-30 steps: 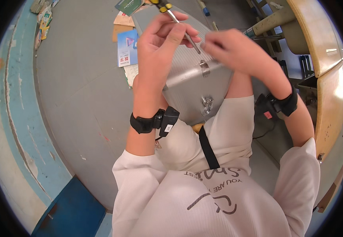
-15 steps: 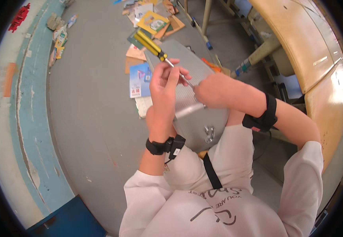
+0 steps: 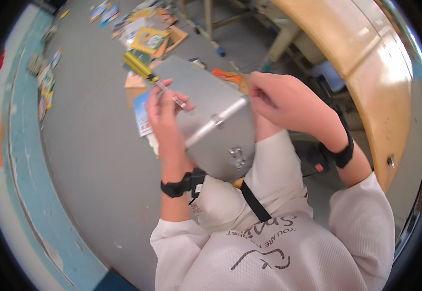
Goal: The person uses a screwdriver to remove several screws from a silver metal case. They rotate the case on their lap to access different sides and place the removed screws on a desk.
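In the head view, a silver metal case [image 3: 211, 121] rests on the person's lap at the centre of the picture, its bar handle [image 3: 215, 122] running from about 8 o'clock up to 2 o'clock across the lid, with a small latch [image 3: 237, 156] on the near wall. The left hand [image 3: 165, 114], at 9 o'clock of the case, is curled shut around a screwdriver [image 3: 148, 73] whose yellow grip sticks out toward 11 o'clock and whose thin shaft lies across the fingers. The right hand [image 3: 281, 99], at 2 o'clock of the case, is closed with fingertips pinched at the far end of the handle; whether it grips something small there I cannot tell. The case looks stiff and rigid, smooth enough to slide on fabric, and probably of moderate weight; the bar handle or the two side edges seem the safest holds. On the grey floor [image 3: 89, 160] toward 11 and 12 o'clock lie scattered booklets and cards [image 3: 148, 41], and a wooden bench [image 3: 356, 43] curves along the 2 o'clock side.
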### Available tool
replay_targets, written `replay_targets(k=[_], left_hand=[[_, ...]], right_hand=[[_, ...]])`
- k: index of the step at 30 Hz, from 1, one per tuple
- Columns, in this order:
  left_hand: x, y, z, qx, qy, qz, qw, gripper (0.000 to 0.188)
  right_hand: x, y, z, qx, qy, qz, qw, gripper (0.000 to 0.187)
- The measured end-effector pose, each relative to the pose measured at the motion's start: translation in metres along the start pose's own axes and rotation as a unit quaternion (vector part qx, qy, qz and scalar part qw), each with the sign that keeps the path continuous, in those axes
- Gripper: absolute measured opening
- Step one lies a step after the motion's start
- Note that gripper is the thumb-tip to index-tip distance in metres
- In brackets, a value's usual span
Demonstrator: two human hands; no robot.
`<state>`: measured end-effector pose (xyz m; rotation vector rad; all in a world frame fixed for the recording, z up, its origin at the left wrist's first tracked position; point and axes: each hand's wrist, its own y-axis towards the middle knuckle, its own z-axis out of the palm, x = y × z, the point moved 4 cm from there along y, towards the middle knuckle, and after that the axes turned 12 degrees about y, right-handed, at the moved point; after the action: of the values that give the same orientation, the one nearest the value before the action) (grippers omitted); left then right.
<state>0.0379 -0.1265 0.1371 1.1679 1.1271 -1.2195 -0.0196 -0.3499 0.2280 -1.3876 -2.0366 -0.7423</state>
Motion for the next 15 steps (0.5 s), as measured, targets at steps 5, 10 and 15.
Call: replay_targets(k=[5,10,15], left_hand=[[-0.005,0.002,0.015,0.03,0.045,-0.01,0.998,0.028],[-0.004,-0.012,0.034,0.048,0.094,0.006,0.994,0.028],[-0.02,-0.032,0.06,0.1,0.087,0.0,0.991,0.029]], right_hand=[[-0.004,-0.14,-0.075,-0.273,0.073,0.256,0.925,0.009],[-0.03,-0.263,-0.131,-0.404,-0.174,0.343,0.83,0.018],[-0.054,-0.316,-0.172,-0.407,-0.219,0.405,0.789,0.023]])
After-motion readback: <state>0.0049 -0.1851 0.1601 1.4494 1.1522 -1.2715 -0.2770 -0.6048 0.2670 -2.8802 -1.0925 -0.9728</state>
